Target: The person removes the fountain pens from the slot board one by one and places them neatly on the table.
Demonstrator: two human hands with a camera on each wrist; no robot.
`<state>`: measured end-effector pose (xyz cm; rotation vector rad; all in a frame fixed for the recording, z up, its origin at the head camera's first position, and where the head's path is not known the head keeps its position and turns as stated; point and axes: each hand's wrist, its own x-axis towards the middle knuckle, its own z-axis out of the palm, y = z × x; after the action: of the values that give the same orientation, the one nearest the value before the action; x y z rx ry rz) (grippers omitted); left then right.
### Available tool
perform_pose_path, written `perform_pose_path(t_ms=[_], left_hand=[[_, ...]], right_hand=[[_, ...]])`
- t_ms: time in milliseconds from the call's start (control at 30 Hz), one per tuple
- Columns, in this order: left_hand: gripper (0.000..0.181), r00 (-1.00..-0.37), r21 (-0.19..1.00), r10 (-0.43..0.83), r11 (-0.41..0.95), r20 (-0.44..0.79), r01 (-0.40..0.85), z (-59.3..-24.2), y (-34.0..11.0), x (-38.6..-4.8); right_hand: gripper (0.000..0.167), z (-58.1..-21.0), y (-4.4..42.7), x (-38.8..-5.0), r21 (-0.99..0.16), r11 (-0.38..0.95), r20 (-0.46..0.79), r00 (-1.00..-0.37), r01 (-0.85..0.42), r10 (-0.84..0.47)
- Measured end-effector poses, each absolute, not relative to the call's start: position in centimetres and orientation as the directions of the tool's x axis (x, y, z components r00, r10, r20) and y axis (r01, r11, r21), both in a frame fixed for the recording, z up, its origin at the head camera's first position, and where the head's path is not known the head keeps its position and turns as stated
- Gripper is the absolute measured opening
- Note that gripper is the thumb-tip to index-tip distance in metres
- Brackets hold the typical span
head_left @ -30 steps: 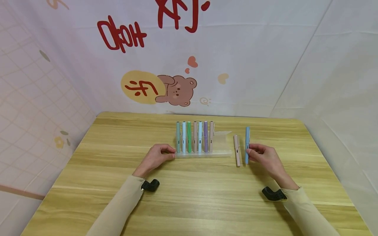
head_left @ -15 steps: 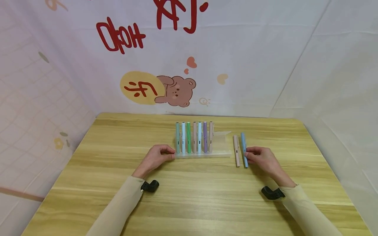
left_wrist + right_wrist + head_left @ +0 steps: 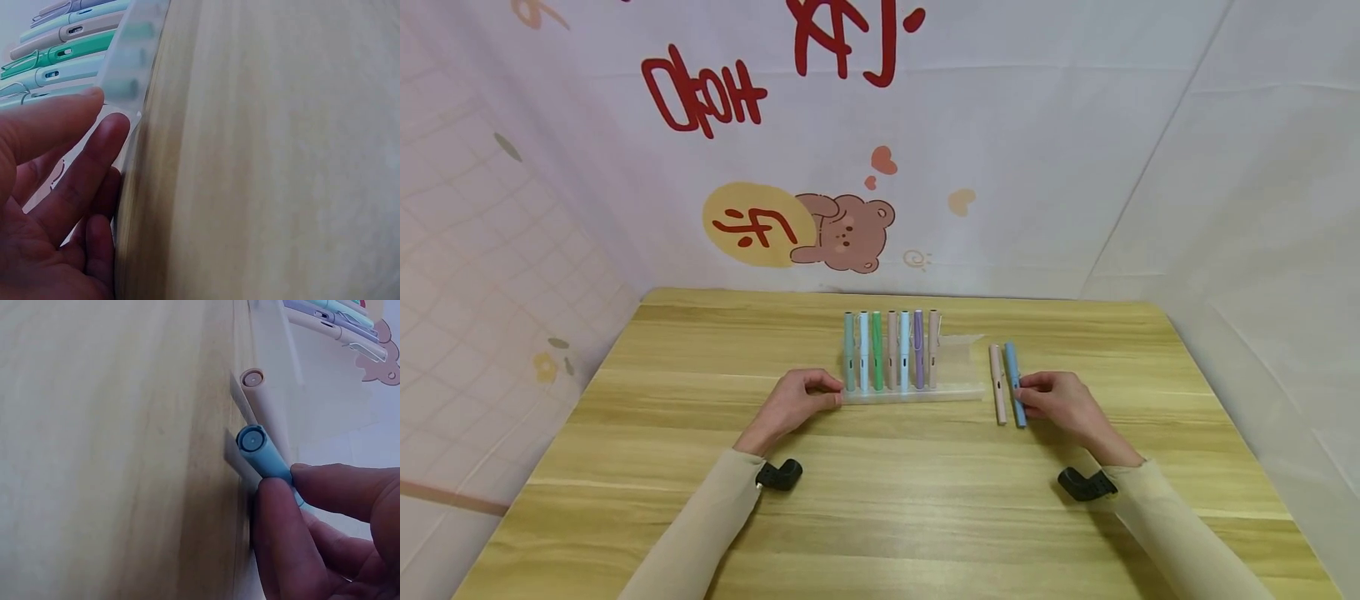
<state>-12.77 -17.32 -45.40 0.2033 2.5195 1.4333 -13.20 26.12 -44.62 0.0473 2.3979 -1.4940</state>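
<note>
A clear holder (image 3: pixel 917 397) carries several upright pens, among them a green pen (image 3: pixel 877 350) and a purple pen (image 3: pixel 919 348). My left hand (image 3: pixel 797 403) touches the holder's left end, thumb and finger at its corner; the left wrist view shows the hand (image 3: pixel 69 181) beside the frosted end of the holder (image 3: pixel 128 62). My right hand (image 3: pixel 1063 405) pinches a blue pen (image 3: pixel 1015 385) between thumb and fingers. Just left of it a beige-pink pen (image 3: pixel 997 383) lies on the table. In the right wrist view the blue pen's end (image 3: pixel 252 439) points toward the camera.
The wooden table (image 3: pixel 910 500) extends in front of the holder and out to both sides. Behind it hangs a white cloth (image 3: pixel 1015 150) with a printed bear, and more cloth hangs at the left and right.
My right hand has moved the blue pen left and slightly down, beside the beige-pink pen; it now tilts like that pen. My left hand has stayed at the holder's end.
</note>
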Motion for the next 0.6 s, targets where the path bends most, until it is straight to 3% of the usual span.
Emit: perform_pose_path(t_ms=[600], left_hand=[[0.011,-0.963,0.860,0.243,0.509,-0.115,0.025,-45.44,-17.41,-12.70]], right_hand=[[0.034,-44.30,26.18,-14.09,-0.769,0.611,-0.313,-0.944,0.187,-0.105]])
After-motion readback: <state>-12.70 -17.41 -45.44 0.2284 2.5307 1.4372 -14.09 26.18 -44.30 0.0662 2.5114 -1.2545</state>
